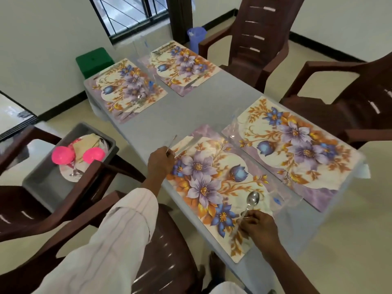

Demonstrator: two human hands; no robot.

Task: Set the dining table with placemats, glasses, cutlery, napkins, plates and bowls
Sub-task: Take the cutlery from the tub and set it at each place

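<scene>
**A:** What took up most of the view?

**B:** The long grey surface [191,111], with brown plastic chairs round it. Four flowered placemats lay on it in two pairs. The near placemat [212,187] was right before the person, and a second placemat [297,149] lay just beside it on the right. Two far placemats [127,88] [182,66] lay at the other end.

**A:** And the containers?

**B:** A grey tub [45,183] sat on the seat of the left chair [17,200], off the surface. Inside it lay patterned plates [93,141], with two pink bowls [61,155] [94,154] resting on top of them. A blue jug [196,38] stood beyond the far end. I couldn't tell what it held.

**A:** Any glasses?

**B:** A clear glass [146,88] stood on the left far placemat. Another near glass [283,201], blurred, stood just beside the near placemat's right edge.

**A:** The hands?

**B:** The left hand [160,163] was at the near placemat's far left corner. Its fingers were curled and pinched a thin metal cutlery piece [171,143], which was too blurred to tell what kind. The right hand [257,227] was at the same mat's right edge, and its fingers gripped the handle of a spoon [252,199]. The spoon's bowl pointed away from the person, over the mat. Whether it touched the mat, I couldn't tell.
</scene>
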